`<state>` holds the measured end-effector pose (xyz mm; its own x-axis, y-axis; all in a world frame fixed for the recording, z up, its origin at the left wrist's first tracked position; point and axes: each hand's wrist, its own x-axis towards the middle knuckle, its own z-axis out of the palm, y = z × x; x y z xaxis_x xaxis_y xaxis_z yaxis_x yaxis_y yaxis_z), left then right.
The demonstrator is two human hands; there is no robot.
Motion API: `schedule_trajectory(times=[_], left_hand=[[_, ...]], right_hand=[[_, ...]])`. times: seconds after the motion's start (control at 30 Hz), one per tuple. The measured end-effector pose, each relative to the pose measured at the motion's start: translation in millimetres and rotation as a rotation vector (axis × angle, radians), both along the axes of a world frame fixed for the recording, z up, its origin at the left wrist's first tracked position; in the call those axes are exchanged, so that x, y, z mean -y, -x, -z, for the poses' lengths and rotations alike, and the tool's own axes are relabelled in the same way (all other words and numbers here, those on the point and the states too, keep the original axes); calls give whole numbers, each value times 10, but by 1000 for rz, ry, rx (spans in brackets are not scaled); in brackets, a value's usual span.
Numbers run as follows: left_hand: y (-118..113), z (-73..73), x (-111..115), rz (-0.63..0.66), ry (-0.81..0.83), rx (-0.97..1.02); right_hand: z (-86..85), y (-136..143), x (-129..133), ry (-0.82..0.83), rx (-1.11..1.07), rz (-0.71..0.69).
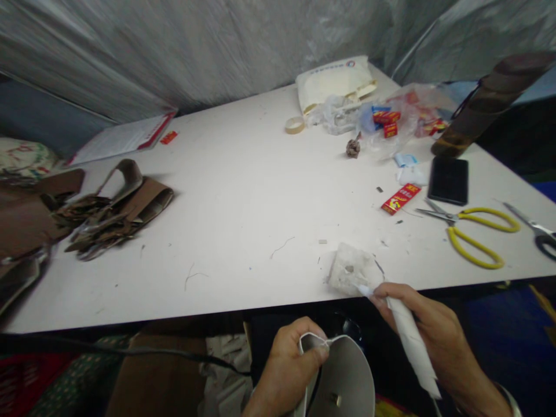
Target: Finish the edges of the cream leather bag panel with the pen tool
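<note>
Head view: left hand (289,362) in a pinch grip on the rim of a pale, curved piece (351,370), held in front of the worktop (234,202). Right hand (428,324): grip closed round a white-wrapped tool (410,341), its tip at the near side of a whitish block (345,266); contact unclear. Yellow-handled scissors (453,218) lie right of the block, beside a black phone-like slab (448,180).
</note>
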<state>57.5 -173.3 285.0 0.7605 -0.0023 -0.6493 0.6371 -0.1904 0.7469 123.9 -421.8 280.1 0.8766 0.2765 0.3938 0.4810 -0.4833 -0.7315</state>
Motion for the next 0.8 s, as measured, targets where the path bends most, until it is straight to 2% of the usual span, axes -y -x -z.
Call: schedule_trajectory(times=[0.23,0.37,0.6,0.8], left_hand=[[1,15,-11,32,-4,9],[15,38,-25,46,-19,16],[20,12,2,30,-71,37],[30,-9,23,48,-70,81]], right_hand=[[4,12,3,-16,-12,5],[44,8,37,-58,-62,81],[353,-159,124,-151,-128,267],[521,-267,115,-160,-180,303]])
